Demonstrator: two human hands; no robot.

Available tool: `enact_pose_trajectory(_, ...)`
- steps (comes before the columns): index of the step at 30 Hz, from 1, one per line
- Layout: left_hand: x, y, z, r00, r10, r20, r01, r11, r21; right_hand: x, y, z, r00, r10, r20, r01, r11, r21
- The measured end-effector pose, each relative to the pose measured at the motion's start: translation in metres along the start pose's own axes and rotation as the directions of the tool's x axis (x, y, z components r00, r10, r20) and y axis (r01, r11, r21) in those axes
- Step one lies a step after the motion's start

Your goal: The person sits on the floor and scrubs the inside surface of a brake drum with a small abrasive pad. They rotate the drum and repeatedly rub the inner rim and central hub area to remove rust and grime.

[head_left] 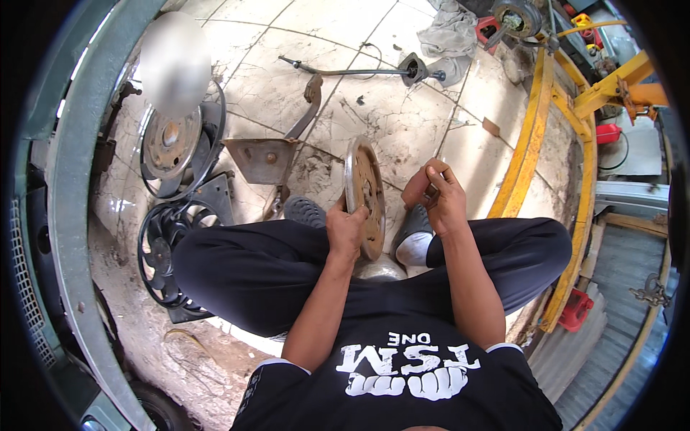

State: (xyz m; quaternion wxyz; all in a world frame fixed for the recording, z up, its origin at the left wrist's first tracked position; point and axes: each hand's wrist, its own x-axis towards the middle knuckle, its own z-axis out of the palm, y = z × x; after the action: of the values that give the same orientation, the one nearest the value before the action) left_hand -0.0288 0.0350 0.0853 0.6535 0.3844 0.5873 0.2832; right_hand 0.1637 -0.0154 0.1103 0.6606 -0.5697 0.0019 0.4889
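My left hand [346,228] grips a round metal disc [371,194] by its near side, holding it on edge between my legs. The disc has a bright worn rim and a rusty, holed face turned to the right. To its right, my right hand [444,197] is raised, thumb and fingers closed on a reddish-brown folded piece [416,187] that looks like sandpaper. That piece is apart from the disc. Beyond my left leg lies a rusty bracket with a bent arm [262,159].
Left are a rusty round part [171,144] and black fans [165,251] beside a grey metal frame [72,215]. A shift lever [345,71] and a small brown scrap [491,127] lie ahead on dirty tiles. A yellow steel frame [521,151] stands right.
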Motion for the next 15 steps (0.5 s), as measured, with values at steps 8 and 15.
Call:
enact_pose_trajectory(8,0.007,-0.035,-0.007,0.988,0.119,-0.102,-0.132,0.982,-0.133,0.009,0.079,0.015,0.963,0.266,-0.037,-0.266,0.964,-0.001)
enact_pose_trajectory(15,0.044,-0.014,-0.038,0.962,-0.269,-0.039,0.204,0.807,-0.554,-0.004,0.125,0.011,0.948,0.297,0.111,-0.257,0.926,-0.276)
